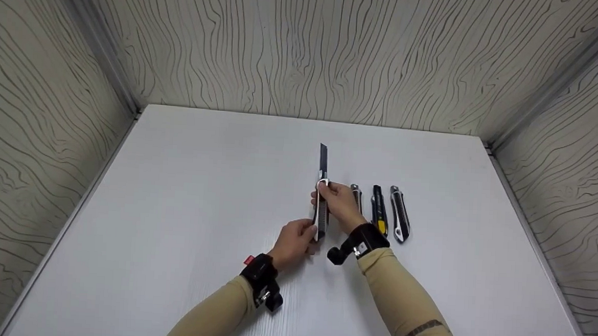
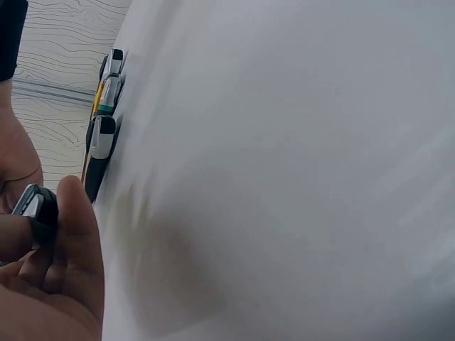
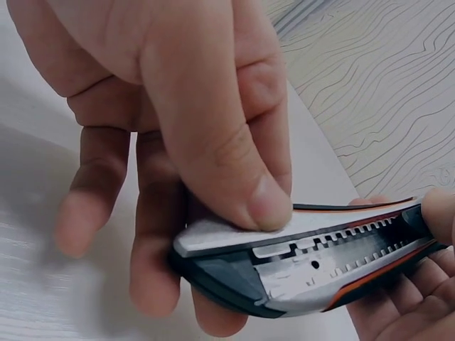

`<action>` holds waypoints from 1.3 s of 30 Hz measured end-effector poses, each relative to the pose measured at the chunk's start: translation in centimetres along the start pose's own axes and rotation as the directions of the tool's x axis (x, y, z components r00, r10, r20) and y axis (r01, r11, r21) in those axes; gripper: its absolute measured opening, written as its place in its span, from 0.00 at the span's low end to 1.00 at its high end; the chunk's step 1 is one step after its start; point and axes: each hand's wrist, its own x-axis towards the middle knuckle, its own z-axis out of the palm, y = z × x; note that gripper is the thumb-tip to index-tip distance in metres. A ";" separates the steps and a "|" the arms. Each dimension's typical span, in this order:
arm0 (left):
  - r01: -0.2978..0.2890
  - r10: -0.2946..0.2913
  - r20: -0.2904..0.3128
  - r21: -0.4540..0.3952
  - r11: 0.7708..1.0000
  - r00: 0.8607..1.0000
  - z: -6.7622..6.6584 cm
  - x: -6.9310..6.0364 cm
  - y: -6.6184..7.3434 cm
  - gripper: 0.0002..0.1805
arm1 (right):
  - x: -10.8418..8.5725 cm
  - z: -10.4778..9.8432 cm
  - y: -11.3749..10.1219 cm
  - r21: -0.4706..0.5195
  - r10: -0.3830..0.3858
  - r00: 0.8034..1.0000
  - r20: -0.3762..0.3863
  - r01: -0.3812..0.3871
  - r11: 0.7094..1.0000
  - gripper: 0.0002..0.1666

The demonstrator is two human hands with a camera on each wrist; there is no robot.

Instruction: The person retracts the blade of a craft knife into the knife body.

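A utility knife [image 1: 322,213] with a silver, black and orange body points away from me, its long dark blade [image 1: 323,159] extended. My left hand [image 1: 294,239] pinches the tail end between thumb and fingers. Farther up, my right hand [image 1: 340,203] grips the body near the blade, thumb on top. In the right wrist view, the left thumb [image 3: 266,202] presses beside the knife's dark end cap [image 3: 227,280], and the right thumb [image 3: 439,213] lies on the slider along the toothed slot. The tail end [image 2: 39,206] also shows in the left wrist view; its blade is hidden there.
To the right lie a silver and black knife [image 1: 357,194], partly hidden by my right hand, a black and yellow knife [image 1: 378,210] and another silver and black knife [image 1: 400,214]. They rest on a white table [image 1: 201,183] with wood-patterned walls [image 1: 295,50] around it.
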 end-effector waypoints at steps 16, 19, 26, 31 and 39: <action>0.010 -0.010 -0.010 -0.010 1.000 1.000 0.0 0.2 -0.6 0.12 | 0.0 0.1 0.1 0.026 -0.003 1.000 -0.008 0.003 1.000 0.19; 0.011 -0.011 -0.014 0.005 1.000 1.000 -0.1 0.3 -0.7 0.13 | -0.1 0.2 0.1 0.038 -0.012 1.000 0.001 0.012 0.999 0.19; 0.010 -0.010 -0.016 0.008 1.000 1.000 -0.1 0.0 -0.1 0.14 | -0.3 0.3 0.0 0.028 -0.033 0.999 0.022 0.032 0.999 0.19; 0.007 -0.007 -0.013 0.024 1.000 1.000 -0.5 -1.5 2.6 0.14 | -0.2 0.4 0.1 0.029 -0.038 0.999 0.025 0.037 0.999 0.19; 0.012 -0.012 -0.011 -0.025 1.000 1.000 -0.3 -0.7 0.5 0.15 | -0.3 0.3 0.1 0.019 -0.034 0.999 0.032 0.033 0.999 0.19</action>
